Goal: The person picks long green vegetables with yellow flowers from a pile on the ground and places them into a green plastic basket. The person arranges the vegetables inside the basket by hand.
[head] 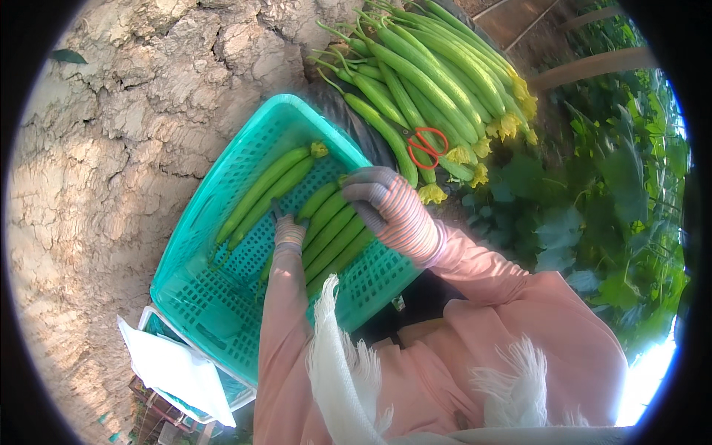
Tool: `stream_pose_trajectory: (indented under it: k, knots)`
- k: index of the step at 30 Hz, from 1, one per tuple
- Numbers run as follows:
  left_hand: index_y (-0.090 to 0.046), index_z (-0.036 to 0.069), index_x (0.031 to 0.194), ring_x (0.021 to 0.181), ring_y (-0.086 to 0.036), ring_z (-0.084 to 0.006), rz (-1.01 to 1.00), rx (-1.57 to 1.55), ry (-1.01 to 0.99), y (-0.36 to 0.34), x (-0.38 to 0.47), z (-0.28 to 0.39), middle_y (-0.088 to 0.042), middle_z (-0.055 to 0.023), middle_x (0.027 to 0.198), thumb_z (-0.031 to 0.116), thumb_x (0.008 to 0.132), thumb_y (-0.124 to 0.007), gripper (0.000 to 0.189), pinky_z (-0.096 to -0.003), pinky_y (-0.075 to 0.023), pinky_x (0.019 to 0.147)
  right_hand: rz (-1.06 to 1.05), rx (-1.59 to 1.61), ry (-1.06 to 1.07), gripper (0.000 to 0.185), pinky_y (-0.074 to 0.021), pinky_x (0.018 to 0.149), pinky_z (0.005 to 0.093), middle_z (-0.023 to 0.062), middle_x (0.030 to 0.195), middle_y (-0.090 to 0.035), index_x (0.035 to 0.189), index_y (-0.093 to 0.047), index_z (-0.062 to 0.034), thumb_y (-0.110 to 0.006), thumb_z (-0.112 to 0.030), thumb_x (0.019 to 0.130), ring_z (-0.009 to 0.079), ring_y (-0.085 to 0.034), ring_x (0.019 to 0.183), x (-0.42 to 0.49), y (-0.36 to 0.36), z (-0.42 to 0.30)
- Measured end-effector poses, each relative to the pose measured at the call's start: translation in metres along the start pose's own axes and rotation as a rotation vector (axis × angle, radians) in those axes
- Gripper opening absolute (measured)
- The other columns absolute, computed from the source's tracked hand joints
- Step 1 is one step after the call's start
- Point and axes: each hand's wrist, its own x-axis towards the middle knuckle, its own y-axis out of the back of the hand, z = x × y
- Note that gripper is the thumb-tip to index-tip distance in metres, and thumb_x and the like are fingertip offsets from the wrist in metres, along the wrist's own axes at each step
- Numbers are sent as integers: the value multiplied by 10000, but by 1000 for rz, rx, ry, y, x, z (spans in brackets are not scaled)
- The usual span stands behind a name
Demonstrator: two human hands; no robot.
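Long green luffa gourds (pixel 331 229) lie side by side in a turquoise plastic crate (pixel 222 186), with two more (pixel 267 192) along its far left side. My left hand (pixel 290 229), in a striped glove with grey fingers, reaches down among them. One gourd passes beneath it, and its grip is partly hidden. My right hand (pixel 392 208), gloved alike, is over the crate's right side with fingers curled by the gourds' flower ends. Whether it pinches one is unclear. Red-handled scissors (pixel 427 147) rest on a pile of luffas (pixel 439 83) beyond the crate.
Black plastic sheet (pixel 356 125) lies under the pile. Cracked dry soil (pixel 122 139) spreads to the left. A white-rimmed bin (pixel 243 399) with a white sheet (pixel 172 367) over it stands near the crate's lower left. Leafy vines (pixel 606 178) grow at right.
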Motion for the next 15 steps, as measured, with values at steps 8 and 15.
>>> stream_pose_trajectory:
  k: [8, 15]
  knots:
    - [-662, 36, 1159, 1380, -347, -396, 72, -56, -65, -8, 3, 5, -53, -181, 1610, 315, 713, -813, 547, -389, -407, 1080, -319, -963, -544, 274, -533, 768, 417, 163, 1067, -645, 1080, -612, -99, -624, -113, 807, 300, -642, 955, -99, 54, 202]
    - [-647, 17, 1173, 1308, -446, -406, 9, -80, -7, -8, 5, 2, -45, -194, 1607, 307, 722, -807, 560, -384, -441, 1046, -461, -1149, -576, 231, -546, 672, 370, 139, 962, -676, 1116, -578, -84, -528, -119, 894, 246, -671, 868, -75, 38, 232]
